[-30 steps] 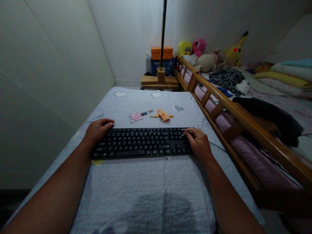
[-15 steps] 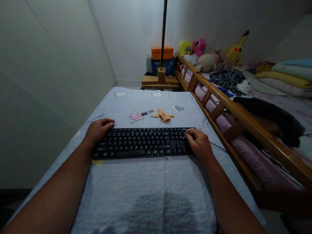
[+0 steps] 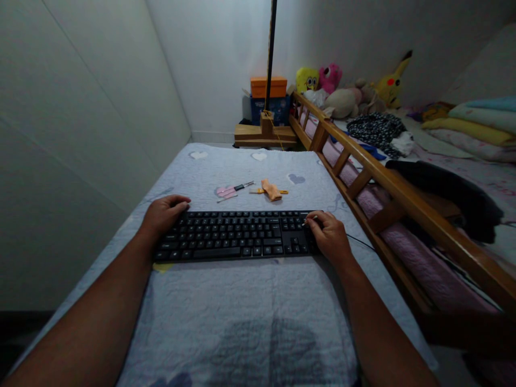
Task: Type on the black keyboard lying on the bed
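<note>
A black keyboard [image 3: 229,236] lies across the quilted cloth. My left hand [image 3: 163,215] rests at its left end, fingers slightly bent and thumb apart, holding nothing visible. Over the number keys at the right end, my right hand [image 3: 328,231] pinches a thin, pale-tipped swab [image 3: 305,222] whose tip is near the keys. Behind the keyboard lie another swab [image 3: 227,199], a tool with a dark handle and metal tip [image 3: 239,187], a folded orange cloth [image 3: 271,190] and, under that cloth, a brush with a yellow handle [image 3: 284,192].
The keyboard cable [image 3: 362,242] runs right towards a wooden bed rail [image 3: 363,156]. Plush toys [image 3: 342,102] and bedding lie beyond the rail. At the far end stand a wooden post base [image 3: 252,134] and an orange box [image 3: 258,87]. A pale wall rises at left.
My right hand has shifted very slightly to the left with the swab. My left hand and the things on the cloth stay where they were.
</note>
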The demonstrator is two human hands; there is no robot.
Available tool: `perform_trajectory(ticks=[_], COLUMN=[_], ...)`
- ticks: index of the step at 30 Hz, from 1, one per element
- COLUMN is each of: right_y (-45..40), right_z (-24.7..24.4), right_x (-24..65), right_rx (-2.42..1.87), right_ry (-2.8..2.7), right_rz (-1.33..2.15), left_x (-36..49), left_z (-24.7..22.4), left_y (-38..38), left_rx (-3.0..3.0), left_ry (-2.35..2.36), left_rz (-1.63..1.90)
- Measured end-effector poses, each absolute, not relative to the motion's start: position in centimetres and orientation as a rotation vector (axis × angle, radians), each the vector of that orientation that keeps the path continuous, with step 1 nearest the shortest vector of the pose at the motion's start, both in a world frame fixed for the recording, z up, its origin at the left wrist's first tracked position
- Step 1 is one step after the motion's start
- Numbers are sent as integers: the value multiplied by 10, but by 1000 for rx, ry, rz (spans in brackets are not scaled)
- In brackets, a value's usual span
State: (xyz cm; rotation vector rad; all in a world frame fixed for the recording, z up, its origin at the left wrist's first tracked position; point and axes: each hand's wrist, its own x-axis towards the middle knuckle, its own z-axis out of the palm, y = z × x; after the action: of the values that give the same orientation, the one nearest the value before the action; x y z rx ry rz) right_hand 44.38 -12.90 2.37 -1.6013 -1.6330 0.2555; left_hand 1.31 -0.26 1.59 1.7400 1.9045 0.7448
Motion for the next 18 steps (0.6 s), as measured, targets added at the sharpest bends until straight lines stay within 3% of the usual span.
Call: perform_trajectory(ticks=[18], right_y=[-128], right_z=[22], right_x=[445], right_rx=[-1599], right_ry=[-1633], right_rz=[256], left_x=[14], left_z=[13], left_y=[-3], left_rx=[1713], left_ry=[1915], left_rz=[773])
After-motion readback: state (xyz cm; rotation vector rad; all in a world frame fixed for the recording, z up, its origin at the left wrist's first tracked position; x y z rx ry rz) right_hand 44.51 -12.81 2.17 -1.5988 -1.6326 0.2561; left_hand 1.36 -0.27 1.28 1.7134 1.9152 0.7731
